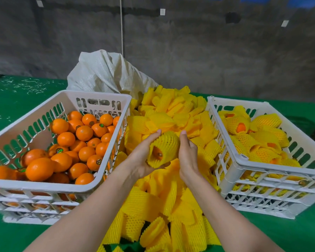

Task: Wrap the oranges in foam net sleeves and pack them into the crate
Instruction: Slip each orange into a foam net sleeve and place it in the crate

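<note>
Between the two crates I hold one orange inside a yellow foam net sleeve (164, 147); its bare end shows through the sleeve's opening towards me. My left hand (144, 157) cups it from below and the left, thumb over the top. My right hand (187, 155) grips its right side, fingers hidden behind it. The left white crate (44, 187) holds several bare oranges (84, 132). The right white crate (247, 163) holds several sleeved oranges (262, 137).
A loose heap of empty yellow foam sleeves (171, 110) fills the green table (16, 233) between the crates and runs towards me. A white woven sack (105, 73) lies behind the heap. A grey wall stands at the back.
</note>
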`<state>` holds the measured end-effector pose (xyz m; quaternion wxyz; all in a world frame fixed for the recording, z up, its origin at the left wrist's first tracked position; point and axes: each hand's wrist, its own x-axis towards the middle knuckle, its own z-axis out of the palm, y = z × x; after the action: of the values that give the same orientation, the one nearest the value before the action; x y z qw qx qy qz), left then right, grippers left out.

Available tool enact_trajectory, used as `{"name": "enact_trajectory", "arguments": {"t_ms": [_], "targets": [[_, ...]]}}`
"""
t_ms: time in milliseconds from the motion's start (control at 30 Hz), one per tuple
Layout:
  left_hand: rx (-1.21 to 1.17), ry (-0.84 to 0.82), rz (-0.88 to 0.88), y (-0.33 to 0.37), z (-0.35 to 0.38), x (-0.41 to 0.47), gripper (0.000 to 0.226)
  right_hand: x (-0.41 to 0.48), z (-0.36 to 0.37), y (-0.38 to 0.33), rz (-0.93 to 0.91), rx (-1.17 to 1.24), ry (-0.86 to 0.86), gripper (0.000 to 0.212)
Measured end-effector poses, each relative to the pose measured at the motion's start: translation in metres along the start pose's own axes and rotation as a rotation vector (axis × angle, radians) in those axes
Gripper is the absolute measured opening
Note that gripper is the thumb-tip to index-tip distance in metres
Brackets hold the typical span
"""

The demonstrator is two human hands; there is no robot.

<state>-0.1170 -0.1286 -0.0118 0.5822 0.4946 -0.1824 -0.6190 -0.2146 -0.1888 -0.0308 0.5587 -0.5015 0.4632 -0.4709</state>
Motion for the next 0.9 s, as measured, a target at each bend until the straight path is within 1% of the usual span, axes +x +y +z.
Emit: {"name": "enact_trajectory", "arguments": {"t_ms": [67,100,167,267,367,467,500,567,667,700,767,833,900], "targets": [[-0.047,-0.032,0.009,-0.001,0.004,-0.002,0.04,-0.003,-0.001,-0.003,-0.008,0.031,-0.012,0.033],[-0.058,-0.051,0.013,-0.003,0.004,-0.003,0.041,-0.005,-0.002,-0.005,-0.078,-0.005,-0.026,0.034],[-0.075,-0.112,0.023,-0.006,0.003,-0.003,0.038,-0.007,-0.005,-0.006,-0.239,-0.083,-0.062,0.043],[-0.054,-0.173,0.01,-0.006,-0.001,-0.002,0.034,-0.002,-0.009,-0.01,-0.367,-0.084,-0.137,0.044],[-0.097,-0.23,-0.021,-0.004,-0.001,-0.004,0.032,0.0,-0.014,-0.016,-0.409,-0.047,-0.208,0.047],[-0.125,-0.285,-0.046,-0.001,0.003,-0.007,0.032,0.001,-0.016,-0.021,-0.382,0.001,-0.283,0.047],[-0.14,-0.303,-0.059,0.0,0.004,-0.008,0.034,0.001,-0.017,-0.024,-0.383,0.004,-0.297,0.045],[-0.131,-0.329,-0.101,0.001,0.005,-0.01,0.044,0.002,-0.021,-0.028,-0.419,-0.002,-0.31,0.039],[-0.013,-0.376,-0.198,0.002,0.009,-0.013,0.065,0.003,-0.025,-0.034,-0.518,-0.075,-0.34,0.034],[0.015,-0.382,-0.199,0.003,0.01,-0.014,0.067,0.004,-0.026,-0.034,-0.54,-0.106,-0.355,0.033],[0.063,-0.344,-0.146,0.004,0.014,-0.014,0.058,0.005,-0.028,-0.032,-0.559,-0.158,-0.375,0.03],[0.125,-0.245,-0.093,0.003,0.017,-0.014,0.049,0.008,-0.031,-0.028,-0.577,-0.215,-0.379,0.025],[0.166,-0.142,-0.03,0.001,0.018,-0.013,0.042,0.009,-0.034,-0.021,-0.553,-0.259,-0.37,0.016]]}}
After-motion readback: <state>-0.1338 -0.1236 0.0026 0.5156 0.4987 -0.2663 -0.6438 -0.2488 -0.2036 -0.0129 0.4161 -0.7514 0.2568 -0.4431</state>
